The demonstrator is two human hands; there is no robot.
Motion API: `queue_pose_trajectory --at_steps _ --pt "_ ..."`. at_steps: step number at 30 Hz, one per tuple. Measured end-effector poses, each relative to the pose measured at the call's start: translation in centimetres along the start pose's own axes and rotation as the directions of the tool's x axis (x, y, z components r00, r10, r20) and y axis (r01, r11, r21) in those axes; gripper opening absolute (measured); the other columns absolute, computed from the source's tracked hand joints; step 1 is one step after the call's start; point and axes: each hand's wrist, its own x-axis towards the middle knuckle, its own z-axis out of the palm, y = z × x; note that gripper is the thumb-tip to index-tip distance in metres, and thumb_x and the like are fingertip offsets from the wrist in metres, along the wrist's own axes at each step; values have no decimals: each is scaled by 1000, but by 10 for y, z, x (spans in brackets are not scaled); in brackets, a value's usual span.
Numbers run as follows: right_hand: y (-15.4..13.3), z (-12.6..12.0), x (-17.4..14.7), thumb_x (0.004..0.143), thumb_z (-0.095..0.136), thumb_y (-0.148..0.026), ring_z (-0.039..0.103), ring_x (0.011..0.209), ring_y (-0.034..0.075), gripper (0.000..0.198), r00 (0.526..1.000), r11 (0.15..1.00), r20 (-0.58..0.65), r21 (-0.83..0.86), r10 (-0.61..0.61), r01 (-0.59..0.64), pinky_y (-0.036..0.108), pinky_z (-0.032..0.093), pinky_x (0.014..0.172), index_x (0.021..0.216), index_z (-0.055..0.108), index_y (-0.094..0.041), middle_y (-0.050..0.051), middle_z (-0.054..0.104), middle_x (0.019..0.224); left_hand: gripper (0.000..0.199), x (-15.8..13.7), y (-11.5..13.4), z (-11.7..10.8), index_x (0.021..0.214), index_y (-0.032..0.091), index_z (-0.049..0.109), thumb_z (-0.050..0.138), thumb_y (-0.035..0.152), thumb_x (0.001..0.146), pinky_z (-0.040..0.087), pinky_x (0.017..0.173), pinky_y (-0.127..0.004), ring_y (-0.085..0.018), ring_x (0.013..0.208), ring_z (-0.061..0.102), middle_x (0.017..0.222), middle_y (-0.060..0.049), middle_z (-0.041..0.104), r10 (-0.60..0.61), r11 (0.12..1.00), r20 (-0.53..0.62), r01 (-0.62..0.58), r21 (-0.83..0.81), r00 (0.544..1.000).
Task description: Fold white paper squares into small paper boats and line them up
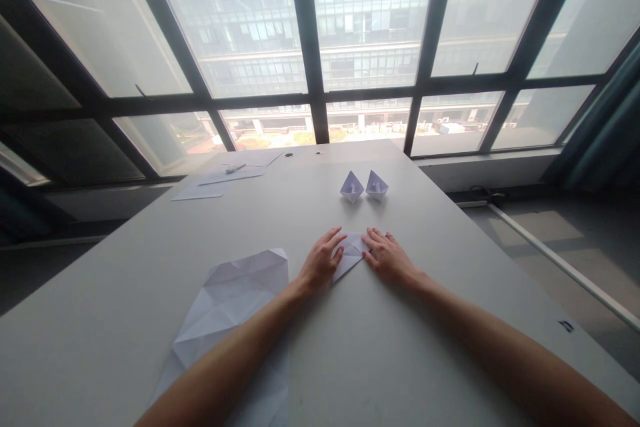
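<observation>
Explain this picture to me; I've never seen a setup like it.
There is no machine here, only a person's two bare hands. One camera, worn on the head, looks forward and down past the forearms. The left hand and right hand rest at either side of a small folded paper on a white table, fingers touching it. Beyond stand two folded paper shapes, left and right. A large creased sheet lies partly under the left forearm. Farther off are flat sheets, then windows.
</observation>
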Motion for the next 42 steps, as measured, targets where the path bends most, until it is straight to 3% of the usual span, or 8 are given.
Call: queue_pose_trajectory --at_steps 2,4,9,17,22,29,37,42 --pt "-2 0 -1 98 44 -40 30 145 25 53 999 999 -22 -2 32 -32 46 15 119 145 44 -15 16 38 154 30 0 4 -3 118 21 66 48 18 95 41 110 -39 -21 126 54 135 -7 59 27 999 -92 -30 -34 995" --pt "-4 0 -1 97 46 -39 33 143 25 53 997 998 -50 -8 61 -62 46 16 119 144 45 -14 16 42 152 25 0 9 -5 110 23 69 52 17 93 44 105 -39 -21 117 59 124 -6 65 69 997 -106 -71 -7 992" --pt "-6 -1 -3 97 47 -41 38 140 26 43 993 994 -80 -62 84 -90 47 18 117 131 57 -16 17 46 149 17 1 22 -6 103 26 72 59 28 93 44 99 -40 -23 110 60 113 -4 68 150 979 29 -153 132 988" --pt "-10 -12 -2 92 57 -30 54 112 23 22 988 998 -151 -53 -28 20 34 39 99 107 69 -20 10 65 118 28 -1 22 -12 111 26 70 65 43 88 44 95 -43 -28 113 54 124 -9 60 37 945 69 -57 321 997" --pt "-8 -12 -1 91 58 -34 53 110 25 26 989 999 -146 8 -31 32 36 41 98 111 68 -21 10 64 117 36 -1 20 -10 118 26 66 63 48 89 44 94 -42 -29 111 53 119 -9 62 -40 961 84 16 277 996" --pt "1 -7 1 87 65 -38 52 113 26 32 984 992 -171 105 -53 72 39 41 100 114 68 -21 11 63 118 28 1 19 -14 116 22 64 58 38 95 45 95 -37 -26 110 54 116 -9 63 -55 971 99 31 235 994" --pt "11 -2 6 81 70 -24 55 111 25 22 965 937 -256 317 -62 144 39 43 101 103 71 -21 10 65 114 23 1 15 -16 111 24 65 57 39 96 47 91 -34 -24 106 56 111 -6 66 -39 975 85 19 223 996" --pt "15 -2 7 75 67 -18 56 113 25 31 959 893 -285 431 -4 131 40 44 102 106 69 -21 9 60 119 28 1 9 -13 113 24 66 55 44 96 47 94 -35 -24 107 56 112 -6 66 -38 982 32 32 185 999"
